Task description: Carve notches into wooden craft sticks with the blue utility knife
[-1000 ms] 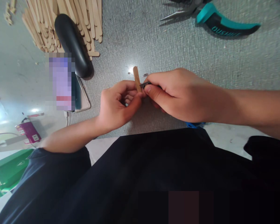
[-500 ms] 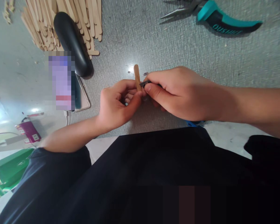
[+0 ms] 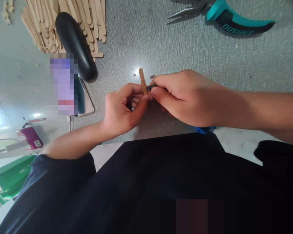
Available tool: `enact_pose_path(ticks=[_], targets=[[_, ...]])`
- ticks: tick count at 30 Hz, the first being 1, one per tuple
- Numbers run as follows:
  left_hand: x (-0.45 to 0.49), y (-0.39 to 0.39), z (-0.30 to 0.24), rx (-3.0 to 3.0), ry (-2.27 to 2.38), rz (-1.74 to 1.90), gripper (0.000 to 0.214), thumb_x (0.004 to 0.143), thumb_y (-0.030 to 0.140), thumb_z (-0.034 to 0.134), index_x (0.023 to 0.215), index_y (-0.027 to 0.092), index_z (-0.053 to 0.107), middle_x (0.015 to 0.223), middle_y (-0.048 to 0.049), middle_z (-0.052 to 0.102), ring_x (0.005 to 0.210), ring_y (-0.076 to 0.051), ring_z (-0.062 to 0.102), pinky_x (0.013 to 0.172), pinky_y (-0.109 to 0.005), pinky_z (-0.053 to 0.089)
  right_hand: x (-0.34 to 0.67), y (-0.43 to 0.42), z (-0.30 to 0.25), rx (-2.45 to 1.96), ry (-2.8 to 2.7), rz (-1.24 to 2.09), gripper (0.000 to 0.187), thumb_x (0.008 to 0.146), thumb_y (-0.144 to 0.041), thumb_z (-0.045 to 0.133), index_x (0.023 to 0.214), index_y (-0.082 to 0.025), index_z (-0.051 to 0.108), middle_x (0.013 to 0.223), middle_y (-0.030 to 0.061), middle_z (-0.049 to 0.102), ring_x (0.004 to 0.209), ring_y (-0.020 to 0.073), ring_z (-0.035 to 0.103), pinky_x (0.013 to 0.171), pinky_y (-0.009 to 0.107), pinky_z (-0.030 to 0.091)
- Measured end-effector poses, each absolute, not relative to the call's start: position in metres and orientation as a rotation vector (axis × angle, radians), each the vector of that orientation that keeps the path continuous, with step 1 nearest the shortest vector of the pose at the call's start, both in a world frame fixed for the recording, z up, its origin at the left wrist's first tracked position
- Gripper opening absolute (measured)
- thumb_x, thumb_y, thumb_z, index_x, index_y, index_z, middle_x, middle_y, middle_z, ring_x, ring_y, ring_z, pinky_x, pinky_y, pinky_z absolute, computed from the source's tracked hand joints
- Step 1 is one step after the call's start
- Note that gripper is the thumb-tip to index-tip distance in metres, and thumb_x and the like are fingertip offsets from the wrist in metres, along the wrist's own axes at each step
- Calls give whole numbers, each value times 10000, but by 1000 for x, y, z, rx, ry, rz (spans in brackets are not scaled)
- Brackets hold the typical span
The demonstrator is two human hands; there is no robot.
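Observation:
Between the thumb and fingers of my left hand (image 3: 127, 109) is a wooden craft stick (image 3: 142, 78), its rounded end pointing up and away from me. My right hand (image 3: 185, 97) is closed on a small dark craft knife (image 3: 150, 87); only a short part of its blade shows past the thumb and forefinger. The blade tip touches the side of the stick just above my left thumb. The knife's handle is hidden inside my right hand. Both hands meet just above the grey textured table (image 3: 136, 42), near its front edge.
A heap of craft sticks (image 3: 97, 19) lies at the far left, a black case (image 3: 74, 45) over it. Nearby is a phone (image 3: 86, 100) with a blurred screen and cable. Teal-handled pliers (image 3: 234, 19) lie far right. A blue object (image 3: 202, 130) shows partly under my right wrist.
The free end of the craft stick has tilted slightly to the left. Both hands stay nearly in place, with the blade still against the stick.

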State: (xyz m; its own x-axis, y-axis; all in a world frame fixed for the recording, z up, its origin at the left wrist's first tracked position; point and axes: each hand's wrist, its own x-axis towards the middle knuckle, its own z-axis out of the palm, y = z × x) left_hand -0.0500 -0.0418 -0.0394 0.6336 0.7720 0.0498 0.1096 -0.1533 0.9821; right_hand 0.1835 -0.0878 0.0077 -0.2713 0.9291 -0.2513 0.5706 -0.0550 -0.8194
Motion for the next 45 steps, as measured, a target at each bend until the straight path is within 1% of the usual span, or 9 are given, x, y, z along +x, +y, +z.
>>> enact_pose_path(ticks=[4, 9, 17, 23, 28, 31, 34, 38, 45], targets=[[-50, -42, -35, 1695, 758, 673, 207, 1195, 417, 796, 1123, 227, 838, 918, -27, 853, 756, -114, 783, 666, -231, 633, 182, -89, 11, -1633, -1895, 1226, 411, 1190, -211, 523, 806, -288, 396, 716, 8, 548, 675, 202, 472, 740, 416, 333], [-49, -43, -32, 1759, 777, 659, 164, 1194, 360, 770, 1078, 244, 780, 842, 3, 789, 677, -98, 711, 601, -232, 557, 179, -90, 16, -1663, -1937, 1216, 398, 1172, -185, 505, 817, -298, 367, 742, 21, 537, 692, 214, 454, 742, 425, 321], [-47, -45, -29, 1853, 834, 677, 128, 1153, 276, 778, 1036, 254, 730, 805, 35, 732, 653, -81, 640, 581, -240, 482, 173, -88, 18, -1753, -1916, 1229, 403, 1160, -149, 518, 805, -292, 391, 762, 34, 576, 739, 233, 503, 776, 426, 345], [-44, -44, -28, 1912, 834, 706, 156, 1083, 208, 796, 971, 256, 698, 740, 57, 666, 598, -75, 562, 555, -260, 425, 177, -84, 18, -1755, -1768, 1452, 445, 1178, -181, 555, 759, -276, 440, 735, 36, 610, 679, 211, 510, 700, 429, 330], [-43, -45, -30, 1910, 848, 715, 150, 1071, 202, 795, 967, 266, 708, 742, 50, 677, 607, -87, 564, 561, -267, 428, 177, -88, 15, -1673, -1814, 1253, 451, 1160, -168, 586, 763, -292, 412, 723, 25, 557, 663, 201, 455, 681, 429, 303], [-43, -44, -30, 1950, 843, 723, 151, 1049, 186, 797, 956, 263, 707, 733, 56, 672, 602, -82, 555, 571, -267, 444, 177, -85, 18, -1725, -1821, 1336, 471, 1164, -162, 592, 738, -286, 435, 680, 20, 561, 628, 192, 461, 652, 426, 302], [-44, -43, -29, 1972, 837, 700, 157, 1051, 199, 796, 943, 256, 699, 728, 52, 683, 594, -83, 565, 568, -265, 464, 180, -80, 20, -1749, -1756, 1494, 524, 1192, -163, 585, 694, -265, 463, 636, 16, 577, 603, 172, 475, 613, 418, 305], [-46, -42, -29, 1890, 817, 682, 141, 1081, 206, 780, 963, 248, 716, 758, 31, 727, 607, -86, 630, 571, -247, 509, 185, -77, 15, -1601, -1710, 1495, 545, 1196, -103, 609, 685, -244, 483, 607, -11, 550, 582, 136, 436, 595, 389, 291], [-51, -44, -31, 1649, 707, 661, 225, 1200, 447, 791, 1102, 247, 822, 870, -30, 842, 693, -121, 765, 595, -246, 604, 198, -77, 27, -1375, -1659, 1752, 577, 1260, -148, 559, 691, -236, 592, 553, -28, 619, 506, 109, 533, 565, 357, 349]])
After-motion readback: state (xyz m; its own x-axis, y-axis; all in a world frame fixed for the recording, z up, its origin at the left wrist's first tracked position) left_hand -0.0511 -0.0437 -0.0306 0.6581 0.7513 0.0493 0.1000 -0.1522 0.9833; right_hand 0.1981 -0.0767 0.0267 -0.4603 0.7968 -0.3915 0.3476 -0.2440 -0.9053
